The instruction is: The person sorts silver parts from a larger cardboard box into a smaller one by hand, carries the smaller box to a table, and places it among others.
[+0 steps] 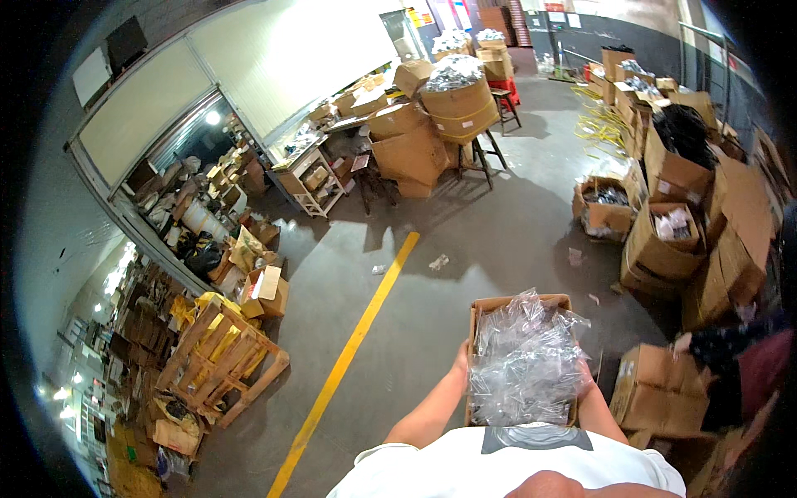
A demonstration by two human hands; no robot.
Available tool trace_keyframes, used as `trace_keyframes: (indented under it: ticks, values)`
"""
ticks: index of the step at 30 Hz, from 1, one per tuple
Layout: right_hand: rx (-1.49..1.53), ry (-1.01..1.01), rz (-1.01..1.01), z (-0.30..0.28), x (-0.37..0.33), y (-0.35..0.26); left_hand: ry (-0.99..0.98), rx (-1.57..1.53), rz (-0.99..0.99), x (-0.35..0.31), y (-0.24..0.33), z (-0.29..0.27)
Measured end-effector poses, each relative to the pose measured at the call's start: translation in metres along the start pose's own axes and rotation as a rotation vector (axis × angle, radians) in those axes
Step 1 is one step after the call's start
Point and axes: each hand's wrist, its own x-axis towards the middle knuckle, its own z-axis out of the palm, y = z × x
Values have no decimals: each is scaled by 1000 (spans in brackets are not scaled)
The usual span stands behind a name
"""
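Note:
In front of my body I carry an open cardboard box (472, 332), heaped above its rim with clear plastic bags (527, 361). Thin, shiny pieces show through the plastic; their kind I cannot make out. My left hand (462, 362) grips the box's left side. On the opposite side my right hand (584, 378) holds it too, partly covered by the overhanging bags. Most of the fingers are hidden against the box walls.
A yellow line (349, 357) runs along the grey floor. Left stands a tilted wooden pallet (220, 361). Filled cartons (455, 108) rest on stools ahead; more boxes (664, 249) line the right. Close on my right, another person's hand (682, 343) touches a closed carton (660, 390).

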Motion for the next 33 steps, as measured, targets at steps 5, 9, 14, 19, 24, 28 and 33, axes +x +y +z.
trace_keyframes:
  ticks: [5,9,14,19,24,28,33]
  values:
    - [-145,-25,63,41,125,-90,-70,-95,120,67,81,34]
    - [-181,-45,183,79,204,-135,-1,-167,170,80,146,60]
    - [-395,-54,204,117,316,-155,87,-332,263,143,201,20]
    - [-369,-60,314,139,449,-168,174,-295,384,222,286,-13]
    - [-234,-17,266,140,539,-207,68,-230,221,282,395,18]
    - [-109,23,160,156,552,-233,91,-115,97,338,436,29]
    - [-58,23,91,128,619,-314,61,-50,106,470,496,72]
